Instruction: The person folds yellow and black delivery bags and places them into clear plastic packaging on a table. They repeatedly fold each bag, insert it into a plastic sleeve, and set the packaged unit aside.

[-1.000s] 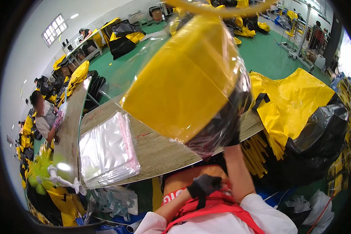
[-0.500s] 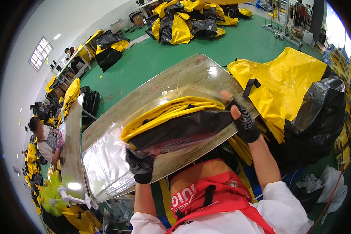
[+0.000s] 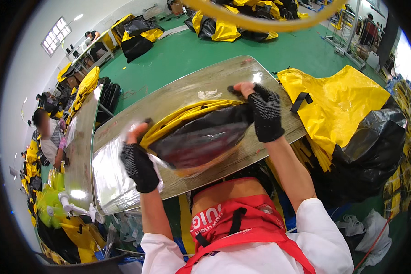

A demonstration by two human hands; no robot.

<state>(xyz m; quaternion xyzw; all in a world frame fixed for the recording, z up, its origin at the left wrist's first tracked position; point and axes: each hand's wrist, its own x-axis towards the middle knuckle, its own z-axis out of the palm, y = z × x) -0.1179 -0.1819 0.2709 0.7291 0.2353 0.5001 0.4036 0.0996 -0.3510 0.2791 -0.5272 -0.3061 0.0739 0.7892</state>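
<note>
The bagged garment (image 3: pixel 201 137), raised a second ago, now lies flat on the bench (image 3: pixel 178 93); the left hand (image 3: pixel 139 164) grips its near-left corner, the right hand (image 3: pixel 264 114) pinches its far-right edge; laying down looks finished, flattening apparently under way.

Light: bright, even daylight from the barred wall window (image 3: pixel 56 35)
Glare: white sheen on the long grey wooden worktop (image 3: pixel 77 194)
Edges: fisheye bending, black rim

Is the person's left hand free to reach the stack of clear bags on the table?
Probably not yet: the left hand grips the folded yellow-and-black bundle, though the clear bags lie right beside it, unobstructed.
</note>
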